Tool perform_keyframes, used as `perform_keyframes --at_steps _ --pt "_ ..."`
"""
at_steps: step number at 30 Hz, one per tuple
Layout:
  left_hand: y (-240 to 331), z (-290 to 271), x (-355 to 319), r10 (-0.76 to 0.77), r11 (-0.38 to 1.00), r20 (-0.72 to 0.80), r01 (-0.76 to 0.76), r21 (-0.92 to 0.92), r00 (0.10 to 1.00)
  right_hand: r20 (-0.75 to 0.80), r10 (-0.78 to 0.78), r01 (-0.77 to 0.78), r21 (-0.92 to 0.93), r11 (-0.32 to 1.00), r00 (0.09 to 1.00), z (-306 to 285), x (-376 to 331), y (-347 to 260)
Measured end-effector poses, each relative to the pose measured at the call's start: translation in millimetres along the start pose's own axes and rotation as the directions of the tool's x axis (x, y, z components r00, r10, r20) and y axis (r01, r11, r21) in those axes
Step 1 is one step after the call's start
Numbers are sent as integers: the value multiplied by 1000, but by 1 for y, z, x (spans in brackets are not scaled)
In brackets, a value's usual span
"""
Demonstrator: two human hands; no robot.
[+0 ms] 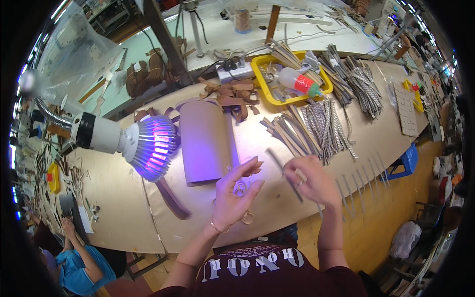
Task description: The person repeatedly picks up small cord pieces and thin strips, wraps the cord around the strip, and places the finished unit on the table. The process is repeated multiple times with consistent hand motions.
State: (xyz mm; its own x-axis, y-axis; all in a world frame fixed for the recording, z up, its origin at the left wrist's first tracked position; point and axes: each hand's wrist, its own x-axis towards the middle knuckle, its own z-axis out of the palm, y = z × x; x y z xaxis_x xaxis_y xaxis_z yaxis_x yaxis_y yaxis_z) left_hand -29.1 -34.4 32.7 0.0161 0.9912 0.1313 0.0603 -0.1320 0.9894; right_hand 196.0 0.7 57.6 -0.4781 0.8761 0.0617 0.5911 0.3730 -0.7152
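Grey strip (pixel 275 160) is held over the counter (pixel 193 227), crossing at the right hand's fingertips; long axis runs roughly 11 to 5 o'clock. Right hand (pixel 312 182): nearer of the two, fingers drawn together, apparently pinching the strip, which lies at 10 o'clock from it; blurred. Left hand (pixel 232 197): thumb and fingers apart, nothing seen gripped, strip toward 2 to 3 o'clock. Beyond: brown rounded form (pixel 205 143), 11 o'clock from left hand; flat-strip bundle (pixel 308 133), then yellow tray (pixel 278 102), about 12 o'clock from right hand.
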Motion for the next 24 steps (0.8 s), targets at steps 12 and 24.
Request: perform_keyframes --at_steps 12,24 --pt "-1 -20 2 609 695 -56 -498 519 791 -183 211 -88 521 849 960 44 -1 -61" --pt "1 -21 -1 683 524 87 -569 634 726 -210 244 -60 630 775 947 49 -2 -73"
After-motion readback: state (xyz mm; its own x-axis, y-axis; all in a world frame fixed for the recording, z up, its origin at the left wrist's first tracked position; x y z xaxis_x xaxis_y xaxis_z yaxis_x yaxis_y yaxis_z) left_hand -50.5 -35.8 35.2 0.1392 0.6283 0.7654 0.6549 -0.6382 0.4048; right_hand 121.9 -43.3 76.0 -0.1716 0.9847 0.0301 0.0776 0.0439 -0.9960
